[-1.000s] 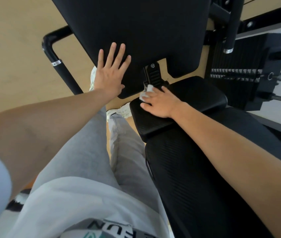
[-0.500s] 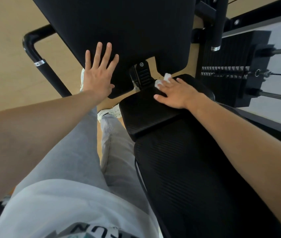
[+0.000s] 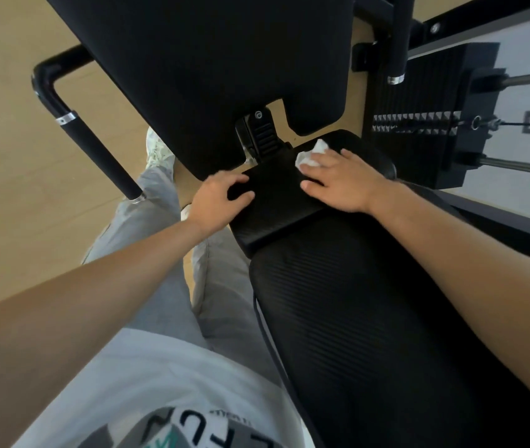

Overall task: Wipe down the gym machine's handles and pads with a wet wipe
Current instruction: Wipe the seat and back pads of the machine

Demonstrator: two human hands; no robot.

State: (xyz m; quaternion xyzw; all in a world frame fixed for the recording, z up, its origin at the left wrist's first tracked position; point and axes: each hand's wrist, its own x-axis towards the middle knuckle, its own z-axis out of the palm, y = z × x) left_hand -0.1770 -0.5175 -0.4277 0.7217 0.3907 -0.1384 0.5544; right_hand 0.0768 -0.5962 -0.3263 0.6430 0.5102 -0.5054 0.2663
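head view looks down on a black gym machine. the right hand point(image 3: 344, 184) lies flat on the small seat pad point(image 3: 273, 205), fingers fairly straight and close together, pressing a crumpled white wet wipe point(image 3: 311, 155) against the pad's far end; the wipe pokes out past the fingertips, near the gap below the back pad point(image 3: 208, 69). the left hand point(image 3: 220, 202) sits at the small seat pad's left corner, fingers curled onto its top surface and gripping the edge. between the two hands the pad's ribbed surface shows bare. just beyond the left hand a black ridged adjustment lever point(image 3: 262, 137) sticks up from under the back pad. the right forearm stretches over a long ribbed bench pad point(image 3: 370, 334) that butts against the small seat pad. to the left a black handle bar point(image 3: 95, 150) with a silver ring angles down over the wooden floor point(image 3: 8, 189). at right stands the weight stack point(image 3: 418, 101). grey trousers point(image 3: 163, 253) and a pale shoe point(image 3: 158, 150) show beside the bench.
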